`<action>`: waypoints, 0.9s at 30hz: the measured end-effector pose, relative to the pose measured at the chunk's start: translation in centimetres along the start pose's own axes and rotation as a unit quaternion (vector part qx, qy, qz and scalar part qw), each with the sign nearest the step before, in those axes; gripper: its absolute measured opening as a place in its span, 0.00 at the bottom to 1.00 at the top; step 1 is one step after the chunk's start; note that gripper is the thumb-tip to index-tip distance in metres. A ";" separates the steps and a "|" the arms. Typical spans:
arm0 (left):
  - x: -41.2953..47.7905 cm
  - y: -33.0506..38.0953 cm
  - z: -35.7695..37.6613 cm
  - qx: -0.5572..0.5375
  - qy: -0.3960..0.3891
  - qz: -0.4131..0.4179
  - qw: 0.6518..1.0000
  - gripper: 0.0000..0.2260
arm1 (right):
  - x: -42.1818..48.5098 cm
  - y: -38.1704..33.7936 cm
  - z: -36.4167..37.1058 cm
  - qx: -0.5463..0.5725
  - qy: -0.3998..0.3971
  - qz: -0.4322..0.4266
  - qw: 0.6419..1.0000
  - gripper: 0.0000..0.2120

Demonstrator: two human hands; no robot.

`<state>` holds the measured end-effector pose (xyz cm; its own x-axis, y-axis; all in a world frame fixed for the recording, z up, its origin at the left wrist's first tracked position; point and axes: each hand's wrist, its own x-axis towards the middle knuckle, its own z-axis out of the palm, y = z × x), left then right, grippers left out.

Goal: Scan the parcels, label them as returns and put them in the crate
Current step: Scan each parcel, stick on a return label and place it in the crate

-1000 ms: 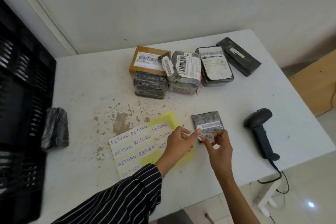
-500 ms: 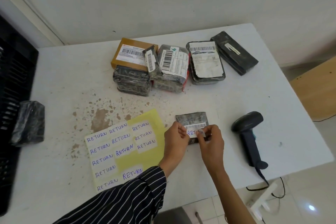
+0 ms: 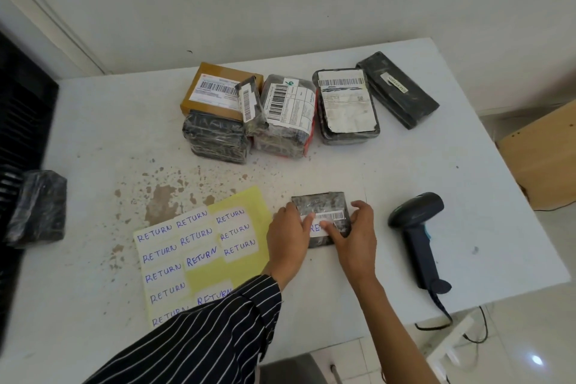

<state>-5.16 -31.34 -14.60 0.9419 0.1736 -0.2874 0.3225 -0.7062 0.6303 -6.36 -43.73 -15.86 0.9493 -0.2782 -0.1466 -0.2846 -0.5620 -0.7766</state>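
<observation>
Between the sticker sheet point(image 3: 199, 249) and the scanner point(image 3: 417, 227) on the desk point(image 3: 467, 165) lies the small grey parcel point(image 3: 321, 203), the left hand point(image 3: 288, 235) and right hand point(image 3: 355, 237) pressing a RETURN sticker point(image 3: 316, 229) onto it with flat, unclenched fingers point(image 3: 330, 227).

Sticker sheet point(image 3: 204, 276) yellow; sleeve point(image 3: 202, 343) black, white pinstripes; scanner point(image 3: 417, 227) black; table point(image 3: 124, 134) white.
</observation>
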 end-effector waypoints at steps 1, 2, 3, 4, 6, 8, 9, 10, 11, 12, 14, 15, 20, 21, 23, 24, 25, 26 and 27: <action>0.2 -0.1 0.1 0.008 0.000 0.008 1.000 0.14 | 0.2 -0.2 0.1 -0.008 0.005 0.003 1.000 0.23; 0.4 -0.2 0.1 0.007 -0.007 0.015 1.000 0.13 | 0.4 -0.3 0.1 -0.006 0.013 0.005 1.000 0.19; 0.5 -0.4 0.0 -0.012 -0.019 0.021 1.000 0.11 | 0.5 -0.4 0.0 0.000 0.017 0.004 1.000 0.15; 0.6 -0.8 0.0 -0.049 -0.040 0.023 0.998 0.11 | 0.6 -0.4 -0.2 0.009 0.015 0.001 1.000 0.13; 0.6 -1.4 -0.5 -0.135 -0.085 0.008 0.987 0.14 | 0.5 0.1 -0.8 0.026 -0.009 -0.013 1.000 0.11; 0.5 -1.8 -1.1 -0.175 -0.124 -0.001 0.977 0.15 | 0.4 1.0 -1.7 0.045 -0.057 -0.023 0.997 0.15; 0.4 -1.9 -1.3 -0.184 -0.137 -0.001 0.973 0.15 | 0.4 1.5 -2.1 0.054 -0.084 -0.022 0.995 0.18; 0.3 -1.9 -1.5 -0.185 -0.145 -0.002 0.972 0.16 | 0.3 1.7 -2.3 0.060 -0.105 -0.018 0.993 0.21; 0.3 -1.8 -1.6 -0.182 -0.150 -0.003 0.972 0.18 | 0.3 1.8 -2.5 0.061 -0.118 -0.014 0.991 0.23; 0.3 -1.8 -1.6 -0.179 -0.153 -0.003 0.972 0.20 | 0.4 1.8 -2.6 0.061 -0.124 -0.012 0.990 0.23; 0.2 -1.8 -1.5 -0.185 -0.149 -0.007 0.971 0.23 | 0.6 1.5 -2.4 0.057 -0.117 -0.009 0.991 0.21; 0.1 -1.7 -1.5 -0.192 -0.142 -0.010 0.971 0.24 | 0.6 1.4 -2.3 0.060 -0.104 -0.003 0.993 0.19; -0.6 -2.0 -1.3 -0.212 -0.118 -0.017 0.970 0.22 | -0.2 -0.2 -1.3 0.199 -0.031 0.065 0.977 0.07; -0.8 -2.0 -1.4 -0.209 -0.111 -0.014 0.972 0.22 | -0.5 -0.7 -1.2 0.225 -0.022 0.073 0.971 0.06; -1.2 -2.0 -1.9 -0.203 -0.092 -0.004 0.975 0.22 | -1.2 -2.0 -1.1 0.278 -0.017 0.085 0.957 0.06; -1.4 -1.9 -2.5 -0.202 -0.076 0.001 0.976 0.21 | -1.5 -2.8 -1.2 0.298 -0.018 0.086 0.951 0.07; -1.5 -1.8 -3.4 -0.203 -0.056 0.007 0.977 0.20 | -1.8 -3.8 -1.4 0.315 -0.021 0.083 0.945 0.07; -1.6 -1.8 -4.5 -0.205 -0.032 0.014 0.978 0.19 | -2.0 -5.0 -1.5 0.331 -0.025 0.079 0.940 0.07; -1.7 -1.7 -5.8 -0.208 -0.005 0.021 0.978 0.19 | -2.1 -6.3 -1.6 0.346 -0.031 0.073 0.935 0.07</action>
<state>-6.76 -26.45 -10.98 0.9549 0.1413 -0.2611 0.2956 -0.3712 0.8802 -6.82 -40.83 -9.65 0.9190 -0.2550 -0.3007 -0.2775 0.1235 -0.9528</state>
